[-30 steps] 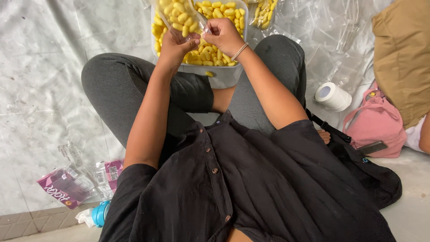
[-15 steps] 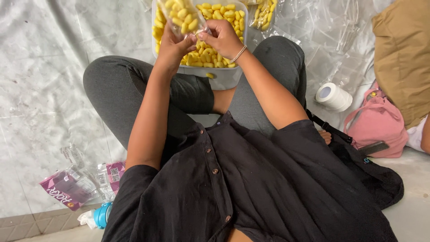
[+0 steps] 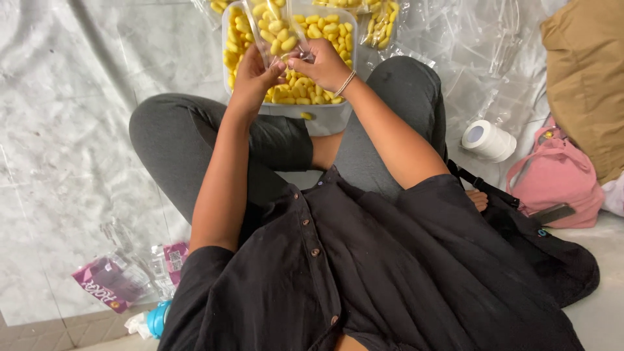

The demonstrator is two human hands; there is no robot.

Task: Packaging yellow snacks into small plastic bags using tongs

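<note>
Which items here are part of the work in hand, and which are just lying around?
In use: left hand, right hand, clear bag of yellow pieces, white tub.
Lying about: tape roll, pink bag, purple packet, brown cushion.

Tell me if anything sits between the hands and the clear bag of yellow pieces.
Nothing visible does. The left hand and right hand both already grip the clear bag, held just above the white tub of yellow pieces.

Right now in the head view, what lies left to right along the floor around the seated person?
Pink wrapper → blue bottle cap → left hand → clear bag of yellow pieces → right hand → white tape roll → pink bag.
</note>
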